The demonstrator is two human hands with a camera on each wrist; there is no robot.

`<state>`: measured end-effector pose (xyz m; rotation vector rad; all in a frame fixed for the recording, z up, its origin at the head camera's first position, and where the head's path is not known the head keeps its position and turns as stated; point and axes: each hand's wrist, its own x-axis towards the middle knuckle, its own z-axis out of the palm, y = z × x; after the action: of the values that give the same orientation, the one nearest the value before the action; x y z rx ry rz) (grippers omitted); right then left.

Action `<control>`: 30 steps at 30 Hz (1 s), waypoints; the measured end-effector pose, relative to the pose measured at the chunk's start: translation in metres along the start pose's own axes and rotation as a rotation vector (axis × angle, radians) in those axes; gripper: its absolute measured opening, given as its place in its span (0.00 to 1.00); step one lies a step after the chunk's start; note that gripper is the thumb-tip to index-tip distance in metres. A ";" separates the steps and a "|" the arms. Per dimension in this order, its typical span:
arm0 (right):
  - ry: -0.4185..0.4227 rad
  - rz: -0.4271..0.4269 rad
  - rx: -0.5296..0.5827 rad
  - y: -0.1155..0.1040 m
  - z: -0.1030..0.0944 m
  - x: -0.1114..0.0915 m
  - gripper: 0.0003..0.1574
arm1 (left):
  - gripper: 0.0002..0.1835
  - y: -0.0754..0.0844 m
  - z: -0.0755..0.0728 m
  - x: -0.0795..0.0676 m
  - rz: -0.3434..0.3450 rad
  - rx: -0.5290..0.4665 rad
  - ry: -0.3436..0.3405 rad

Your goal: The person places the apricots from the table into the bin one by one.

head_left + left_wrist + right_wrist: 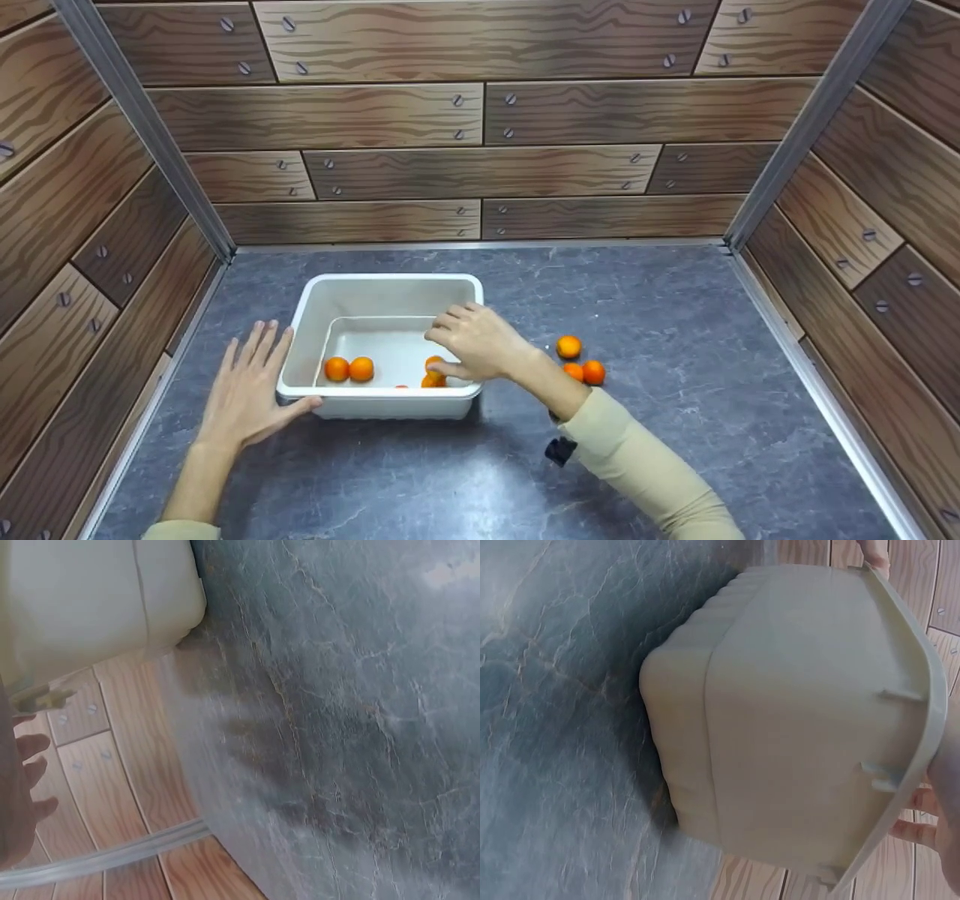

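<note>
A white plastic tub (384,409) sits on the grey tabletop, left of centre. My left hand (247,394) lies flat with fingers spread along its left side, the thumb reaching the front left corner of the rim. My right hand (480,341) reaches over the right rim into the tub, its fingers extended and apart from the thumb. Two small oranges (349,368) lie together at the tub's left. More small oranges (433,381) are at its right, one overlapped by my right thumb. In the right wrist view, the tub's wall (802,705) hides what lies under my fingers.
Outside the tub, three small oranges (593,373) lie on the tabletop (675,420) to the right, one partly behind my right forearm. Wood-patterned walls (480,112) enclose the back and both sides. A small black device (560,451) shows at my right wrist.
</note>
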<state>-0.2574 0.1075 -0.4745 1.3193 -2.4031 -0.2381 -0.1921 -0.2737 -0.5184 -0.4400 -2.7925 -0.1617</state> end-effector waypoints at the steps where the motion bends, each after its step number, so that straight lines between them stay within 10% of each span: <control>1: 0.004 -0.001 0.004 0.002 0.000 -0.001 0.31 | 0.63 0.000 0.001 0.000 0.000 0.000 0.003; 30: 0.106 -0.003 0.083 0.052 0.000 -0.067 0.50 | 0.61 0.004 0.001 -0.002 -0.033 0.004 -0.011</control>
<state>-0.2657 0.1918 -0.4746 1.3372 -2.3443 -0.0685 -0.1893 -0.2700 -0.5198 -0.3948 -2.8116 -0.1610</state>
